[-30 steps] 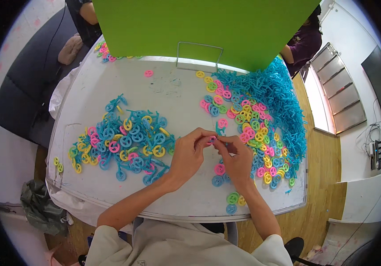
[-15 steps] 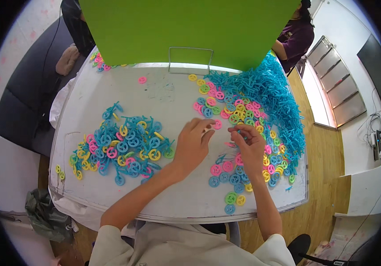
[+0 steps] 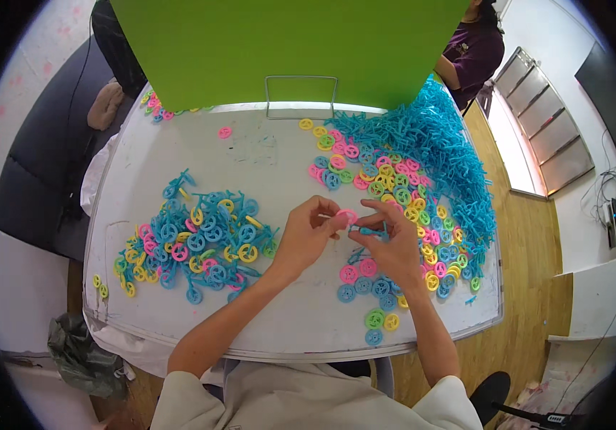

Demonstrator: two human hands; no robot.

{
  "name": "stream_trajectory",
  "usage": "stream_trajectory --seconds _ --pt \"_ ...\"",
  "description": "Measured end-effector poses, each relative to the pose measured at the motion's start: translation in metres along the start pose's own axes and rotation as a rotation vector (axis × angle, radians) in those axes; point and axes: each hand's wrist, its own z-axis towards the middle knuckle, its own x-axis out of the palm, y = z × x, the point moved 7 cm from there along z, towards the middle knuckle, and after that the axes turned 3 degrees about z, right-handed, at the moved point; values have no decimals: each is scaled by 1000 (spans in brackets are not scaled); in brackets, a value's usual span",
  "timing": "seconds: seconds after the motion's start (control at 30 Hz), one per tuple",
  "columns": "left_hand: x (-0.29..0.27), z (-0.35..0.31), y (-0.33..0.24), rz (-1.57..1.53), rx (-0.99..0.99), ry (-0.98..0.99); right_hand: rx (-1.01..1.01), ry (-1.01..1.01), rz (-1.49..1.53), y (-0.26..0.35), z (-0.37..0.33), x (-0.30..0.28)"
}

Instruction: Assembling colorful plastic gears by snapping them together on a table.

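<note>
Over the middle of the table, my left hand (image 3: 305, 235) pinches a pink plastic wheel (image 3: 348, 216) between thumb and fingers. Close by on its right, my right hand (image 3: 396, 247) is closed on a small blue plastic stem (image 3: 372, 232). The stem's end is at the wheel; whether the two are joined I cannot tell. Beneath and beside my right hand lie loose spoked wheels (image 3: 381, 288) in pink, blue, yellow and green. Left of my left hand is a heap of wheels with blue stems attached (image 3: 211, 233).
A large pile of loose blue stems (image 3: 451, 165) covers the table's right side, with more coloured wheels (image 3: 394, 175) along its edge. A green panel (image 3: 279, 50) with a wire stand (image 3: 301, 98) rises at the back. Behind it, at the right, sits another person (image 3: 474, 54).
My hands have come closer together. My left hand has taken up a pink wheel, and my right hand has brought the blue stem to it.
</note>
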Motion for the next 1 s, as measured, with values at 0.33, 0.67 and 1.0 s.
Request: stream_trajectory --seconds 0.33,0.67,1.0 --pt "1 -14 6 -118 -156 87 -128 59 -103 13 -6 16" --pt "-4 -16 8 -233 -229 -36 111 9 117 -16 -4 12" --pt "-5 -13 4 -112 -97 -77 166 100 98 -22 -4 16"
